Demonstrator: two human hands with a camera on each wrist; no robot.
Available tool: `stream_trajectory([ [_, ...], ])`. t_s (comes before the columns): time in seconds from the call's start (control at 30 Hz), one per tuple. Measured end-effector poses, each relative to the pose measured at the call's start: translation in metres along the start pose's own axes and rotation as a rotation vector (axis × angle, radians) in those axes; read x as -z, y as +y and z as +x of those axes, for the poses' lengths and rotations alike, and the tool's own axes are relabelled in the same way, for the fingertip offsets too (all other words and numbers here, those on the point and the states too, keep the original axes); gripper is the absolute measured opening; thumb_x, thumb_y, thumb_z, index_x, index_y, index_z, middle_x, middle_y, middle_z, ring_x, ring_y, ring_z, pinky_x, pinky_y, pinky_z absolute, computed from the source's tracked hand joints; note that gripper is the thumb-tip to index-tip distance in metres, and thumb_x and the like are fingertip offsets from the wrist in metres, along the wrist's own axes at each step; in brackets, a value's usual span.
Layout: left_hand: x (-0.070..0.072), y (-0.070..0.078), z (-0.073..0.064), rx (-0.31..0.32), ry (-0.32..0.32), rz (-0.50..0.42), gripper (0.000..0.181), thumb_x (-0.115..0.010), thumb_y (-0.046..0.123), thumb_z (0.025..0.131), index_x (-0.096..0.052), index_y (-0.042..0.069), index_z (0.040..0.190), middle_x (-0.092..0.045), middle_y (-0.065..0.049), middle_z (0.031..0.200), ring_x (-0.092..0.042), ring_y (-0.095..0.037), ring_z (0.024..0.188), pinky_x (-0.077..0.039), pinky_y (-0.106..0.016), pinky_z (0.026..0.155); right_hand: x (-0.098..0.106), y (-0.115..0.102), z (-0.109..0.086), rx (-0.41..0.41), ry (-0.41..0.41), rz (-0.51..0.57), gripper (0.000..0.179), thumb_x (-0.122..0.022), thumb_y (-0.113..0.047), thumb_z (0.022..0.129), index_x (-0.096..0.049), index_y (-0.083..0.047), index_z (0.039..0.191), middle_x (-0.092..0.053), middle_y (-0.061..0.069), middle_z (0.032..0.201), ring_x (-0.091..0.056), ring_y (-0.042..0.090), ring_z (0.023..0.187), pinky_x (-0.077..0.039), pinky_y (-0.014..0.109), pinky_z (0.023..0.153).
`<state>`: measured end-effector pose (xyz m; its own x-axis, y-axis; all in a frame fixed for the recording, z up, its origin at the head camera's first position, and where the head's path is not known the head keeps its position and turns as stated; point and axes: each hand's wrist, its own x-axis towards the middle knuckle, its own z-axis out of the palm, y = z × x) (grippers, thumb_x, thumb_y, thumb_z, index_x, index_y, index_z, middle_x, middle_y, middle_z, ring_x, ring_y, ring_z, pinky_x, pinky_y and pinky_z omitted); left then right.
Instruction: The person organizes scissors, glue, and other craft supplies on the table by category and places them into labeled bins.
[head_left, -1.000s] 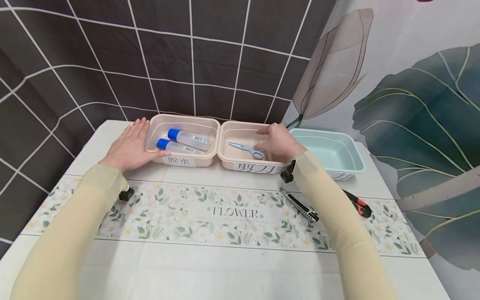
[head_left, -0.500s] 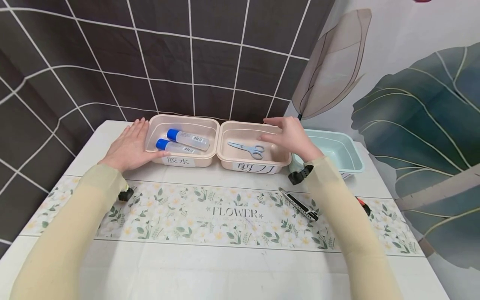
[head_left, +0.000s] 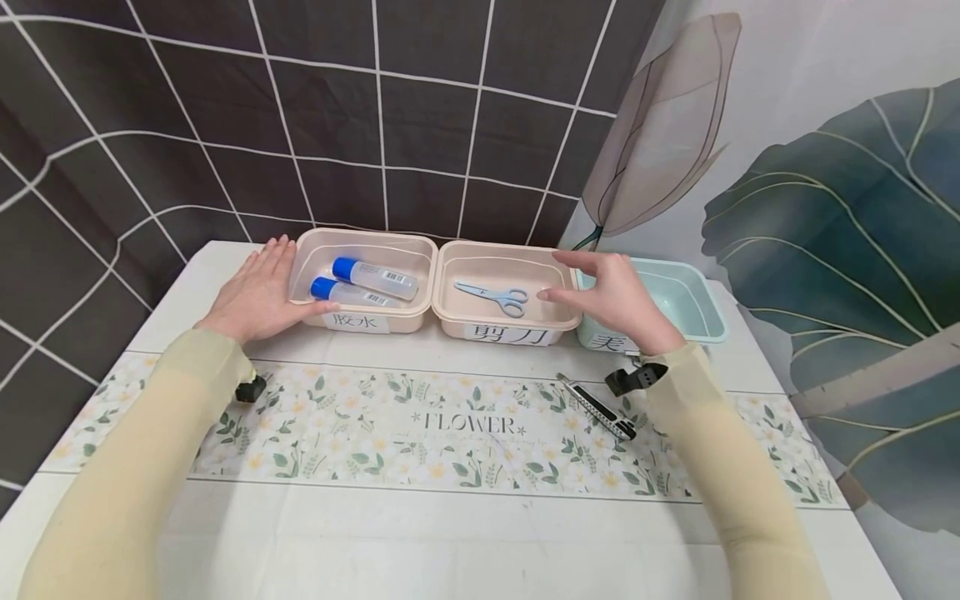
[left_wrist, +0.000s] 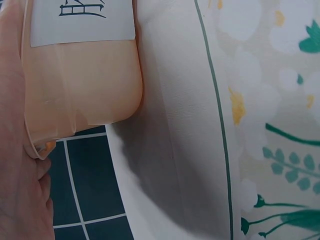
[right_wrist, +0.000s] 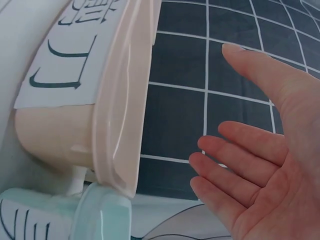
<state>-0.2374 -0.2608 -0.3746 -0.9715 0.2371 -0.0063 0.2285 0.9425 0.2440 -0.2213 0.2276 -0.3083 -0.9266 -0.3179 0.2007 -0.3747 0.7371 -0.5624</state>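
My left hand [head_left: 251, 292] lies with straight fingers along the left end of a pink bin [head_left: 411, 322], its thumb over the front rim. Two blue-capped glue bottles [head_left: 377, 277] lie in that bin. Light blue scissors [head_left: 492, 294] rest in the second pink bin [head_left: 447, 324], right beside the first. Over that bin's right end hovers my right hand [head_left: 621, 298], thumb and fingers spread apart and holding nothing. The right wrist view shows its palm [right_wrist: 280, 200] facing the camera, beside the bin's labelled front [right_wrist: 55, 127].
A mint-green bin [head_left: 701, 308] stands at the right, partly behind my right hand. In front of the bins a utility knife [head_left: 597, 408] lies on the flowered tablecloth [head_left: 450, 467]. A dark checked cloth [head_left: 315, 108] hangs behind the bins.
My right hand has moved right, away from the scissors, which stay in their bin. A red and black cutter at the right is now hidden by my forearm. My left hand has stayed put.
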Motion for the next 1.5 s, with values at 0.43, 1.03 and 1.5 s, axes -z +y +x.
stream_trajectory([
  [0.43, 0.001, 0.0, 0.0, 0.0, 0.002, -0.001, 0.124, -0.05, 0.08, 0.087, 0.001, -0.009, 0.158, 0.0, -0.029, 0.165, 0.005, -0.039, 0.153, 0.005, -0.049, 0.123, 0.009, 0.01, -0.034, -0.052, 0.01, -0.011, 0.063, -0.084, -0.036, 0.086, -0.064, -0.007, 0.138, -0.065, 0.008, 0.136, -0.052, 0.026, 0.133, -0.041, 0.055, 0.108],
  [1.03, -0.002, -0.002, 0.001, 0.002, -0.005, 0.004, 0.125, -0.05, 0.08, 0.087, 0.001, -0.009, 0.158, 0.001, -0.029, 0.165, 0.005, -0.039, 0.153, 0.005, -0.049, 0.123, 0.015, 0.016, -0.077, -0.091, 0.016, -0.029, 0.064, -0.086, -0.043, 0.082, -0.069, -0.006, 0.132, -0.067, 0.011, 0.131, -0.057, 0.031, 0.128, -0.045, 0.059, 0.103],
  [1.5, -0.002, -0.001, 0.0, 0.002, -0.001, 0.003, 0.124, -0.05, 0.08, 0.088, 0.001, -0.009, 0.158, 0.0, -0.029, 0.165, 0.005, -0.039, 0.153, 0.005, -0.049, 0.123, 0.009, 0.022, -0.104, -0.02, 0.0, -0.064, 0.06, -0.088, -0.033, 0.082, -0.069, -0.002, 0.128, -0.071, 0.013, 0.123, -0.061, 0.016, 0.06, -0.052, 0.032, 0.058],
])
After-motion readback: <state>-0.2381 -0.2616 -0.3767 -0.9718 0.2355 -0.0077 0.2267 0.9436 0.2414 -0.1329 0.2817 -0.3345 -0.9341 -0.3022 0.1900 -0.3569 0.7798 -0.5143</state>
